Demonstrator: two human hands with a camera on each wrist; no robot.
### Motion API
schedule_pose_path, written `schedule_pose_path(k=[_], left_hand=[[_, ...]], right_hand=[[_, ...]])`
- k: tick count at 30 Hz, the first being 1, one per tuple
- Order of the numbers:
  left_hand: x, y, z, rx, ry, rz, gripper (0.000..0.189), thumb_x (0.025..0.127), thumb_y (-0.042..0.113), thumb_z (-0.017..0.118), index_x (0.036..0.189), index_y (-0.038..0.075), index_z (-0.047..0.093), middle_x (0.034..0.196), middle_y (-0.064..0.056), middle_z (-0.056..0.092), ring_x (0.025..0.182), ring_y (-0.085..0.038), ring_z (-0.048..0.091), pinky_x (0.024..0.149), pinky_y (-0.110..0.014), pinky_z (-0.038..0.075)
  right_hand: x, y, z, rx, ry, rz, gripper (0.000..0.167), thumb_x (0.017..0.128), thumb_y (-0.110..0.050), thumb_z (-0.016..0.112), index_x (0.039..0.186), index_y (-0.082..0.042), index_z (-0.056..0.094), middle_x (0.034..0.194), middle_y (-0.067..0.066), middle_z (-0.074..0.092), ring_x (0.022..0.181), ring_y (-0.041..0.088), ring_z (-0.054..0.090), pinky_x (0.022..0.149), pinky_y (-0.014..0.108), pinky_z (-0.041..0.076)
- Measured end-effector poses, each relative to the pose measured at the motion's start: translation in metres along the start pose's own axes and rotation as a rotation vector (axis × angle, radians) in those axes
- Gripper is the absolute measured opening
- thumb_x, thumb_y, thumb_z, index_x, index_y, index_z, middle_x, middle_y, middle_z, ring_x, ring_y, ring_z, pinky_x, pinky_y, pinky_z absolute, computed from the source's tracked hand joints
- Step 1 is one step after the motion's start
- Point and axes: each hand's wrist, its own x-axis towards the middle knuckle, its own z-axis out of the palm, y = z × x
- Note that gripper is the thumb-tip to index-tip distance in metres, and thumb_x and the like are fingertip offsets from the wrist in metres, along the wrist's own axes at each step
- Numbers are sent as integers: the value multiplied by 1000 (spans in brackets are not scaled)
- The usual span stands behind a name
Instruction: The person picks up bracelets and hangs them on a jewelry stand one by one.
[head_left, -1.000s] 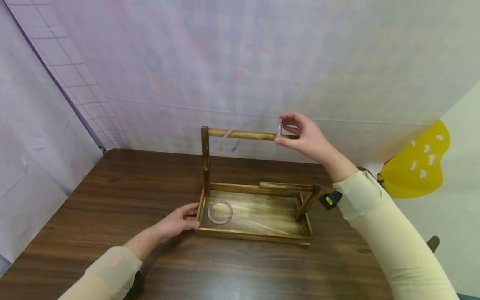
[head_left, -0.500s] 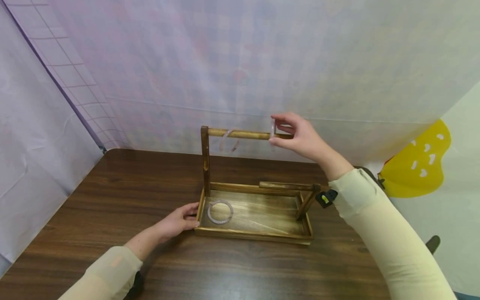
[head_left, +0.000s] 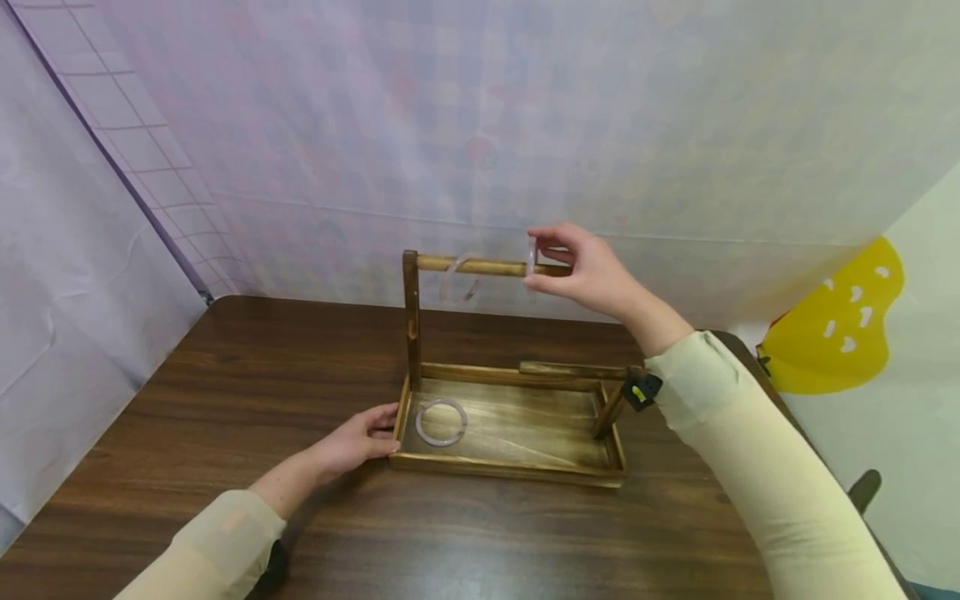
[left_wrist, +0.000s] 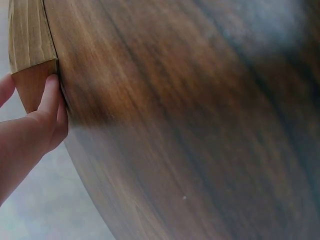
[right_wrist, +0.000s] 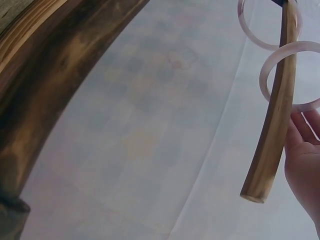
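Observation:
My right hand [head_left: 592, 271] pinches a pale translucent bangle [head_left: 532, 254] between thumb and fingers. This bangle encircles the upper bar [head_left: 487, 267] of a brown wooden display stand, whose free end shows in the right wrist view. Farther left on the same bar hangs a second, similar bangle [head_left: 448, 283], tilted. A third bangle [head_left: 417, 427] lies flat at the left inside the stand's tray [head_left: 510, 471]. At the tray's left end my left hand [head_left: 348, 450] holds the end wall, thumb at the front corner; the left wrist view shows fingertips [left_wrist: 52, 82] against the wood.
A shorter, lower bar [head_left: 570, 371] rises from the tray's right end, under my right forearm. The stand is on a dark wood table [head_left: 480, 542]. Behind it hangs a pale patterned curtain [head_left: 480, 125]; a yellow cut-out shape [head_left: 832, 333] is beyond the right edge.
My right hand has slid the bangle leftward along the upper bar, closer to the hanging one. The left hand and the tray have stayed in place.

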Motion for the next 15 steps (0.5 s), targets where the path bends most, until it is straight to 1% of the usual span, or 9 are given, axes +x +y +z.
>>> schedule_pose_path(k=[9, 15], left_hand=[[-1, -1, 2, 4, 3, 4, 66, 91, 2, 54, 143, -13, 17, 141, -35, 32, 124, -45, 43, 97, -39, 47], [-1, 2, 3, -1, 21, -20, 65, 90, 1, 54, 143, -12, 19, 141, -34, 33, 124, -45, 42, 98, -40, 47]], right_hand=[[3, -3, 6, -28, -22, -26, 61, 81, -11, 72, 135, -2, 46, 135, 18, 46, 128, 34, 45, 105, 42, 41], [3, -3, 8, -33, -22, -59, 62, 80, -9, 73, 135, 1, 46, 130, 19, 48, 127, 34, 45, 107, 42, 39]])
